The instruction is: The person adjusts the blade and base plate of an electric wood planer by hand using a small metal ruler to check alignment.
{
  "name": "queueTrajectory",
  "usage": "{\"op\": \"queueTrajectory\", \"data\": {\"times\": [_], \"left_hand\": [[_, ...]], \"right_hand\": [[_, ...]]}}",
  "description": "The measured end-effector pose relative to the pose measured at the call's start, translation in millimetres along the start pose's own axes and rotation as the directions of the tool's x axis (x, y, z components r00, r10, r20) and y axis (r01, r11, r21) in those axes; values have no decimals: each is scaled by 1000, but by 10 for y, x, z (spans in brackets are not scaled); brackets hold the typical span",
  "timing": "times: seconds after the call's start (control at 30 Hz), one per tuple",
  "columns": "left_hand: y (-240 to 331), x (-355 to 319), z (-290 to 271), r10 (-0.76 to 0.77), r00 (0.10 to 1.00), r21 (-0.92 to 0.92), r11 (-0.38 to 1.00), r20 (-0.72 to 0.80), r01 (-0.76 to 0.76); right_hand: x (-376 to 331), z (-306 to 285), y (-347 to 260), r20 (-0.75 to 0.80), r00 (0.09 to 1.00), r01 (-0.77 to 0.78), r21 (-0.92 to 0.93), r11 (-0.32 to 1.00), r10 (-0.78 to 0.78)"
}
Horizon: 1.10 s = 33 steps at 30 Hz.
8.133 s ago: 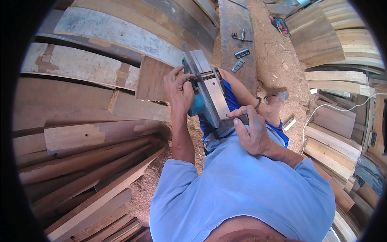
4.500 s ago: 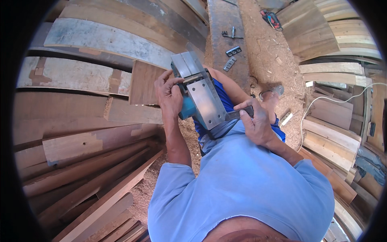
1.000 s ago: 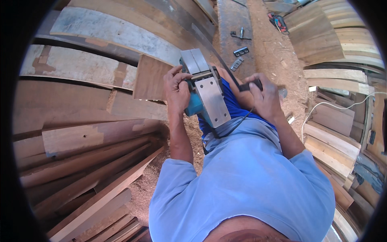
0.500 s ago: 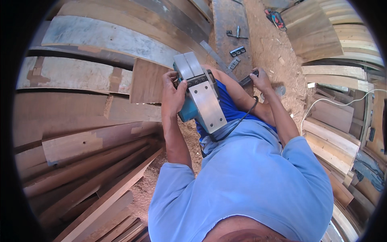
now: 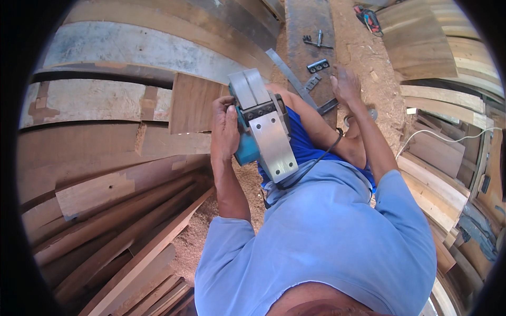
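An electric hand planer [image 5: 263, 129] lies upturned over the person's lap, its flat sole of bare brushed metal facing the camera: two smooth silver plates with a dark slot and a row of small bolts between them. The body under the sole is teal plastic, and a thin black cord [image 5: 316, 160] curls from its near end across the blue shorts. The left hand [image 5: 224, 129] is wrapped around the planer's left flank, fingers curled shut on the teal housing. The right hand [image 5: 345, 84] is stretched out well apart from the tool, down at a grey, weathered plank [image 5: 308, 21]; its fingers are bent over something small near a dark flat metal bar [image 5: 327, 107], and whether they grip it cannot be told. On that plank lie a few small dark metal pieces [image 5: 318, 66] and, farther up, a T-shaped wrench [image 5: 318, 41]. A long steel rule [image 5: 290, 76] slants beside the knee. To the left, just beside the left hand, a smooth brown square board [image 5: 192, 102] leans on rough, pale, chalky planks [image 5: 105, 102]. Long reddish boards [image 5: 116, 231] fan out below them. Fine tan sawdust [image 5: 363, 52] covers the ground, and a white cable [image 5: 448, 138] runs over stacked lumber on the right.
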<state>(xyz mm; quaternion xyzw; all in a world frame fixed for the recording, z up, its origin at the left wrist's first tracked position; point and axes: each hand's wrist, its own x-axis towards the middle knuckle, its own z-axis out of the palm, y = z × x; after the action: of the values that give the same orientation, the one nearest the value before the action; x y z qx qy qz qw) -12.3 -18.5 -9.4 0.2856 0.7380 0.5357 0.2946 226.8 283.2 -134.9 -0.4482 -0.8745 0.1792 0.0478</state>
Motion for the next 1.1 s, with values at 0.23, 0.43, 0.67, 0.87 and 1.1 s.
{"op": "queueTrajectory", "data": {"times": [0.23, 0.43, 0.67, 0.87, 1.1], "left_hand": [[5, 11, 26, -74, 997, 70, 995, 3, 74], [30, 24, 22, -78, 997, 159, 984, -3, 77], [94, 44, 44, -88, 995, -7, 996, 38, 88], [20, 43, 4, -43, 999, 55, 998, 22, 42], [68, 106, 55, -27, 999, 44, 999, 25, 26]], "right_hand": [[943, 238, -78, -75, 981, 159, -203, 966, -178], [1142, 270, -230, 61, 980, 199, -345, 917, -189], [1265, 248, -225, 99, 982, 189, -419, 888, -162], [1224, 249, -283, 70, 994, 100, -293, 951, -82], [1190, 198, 131, -271, 962, 71, 156, 985, -26]]}}
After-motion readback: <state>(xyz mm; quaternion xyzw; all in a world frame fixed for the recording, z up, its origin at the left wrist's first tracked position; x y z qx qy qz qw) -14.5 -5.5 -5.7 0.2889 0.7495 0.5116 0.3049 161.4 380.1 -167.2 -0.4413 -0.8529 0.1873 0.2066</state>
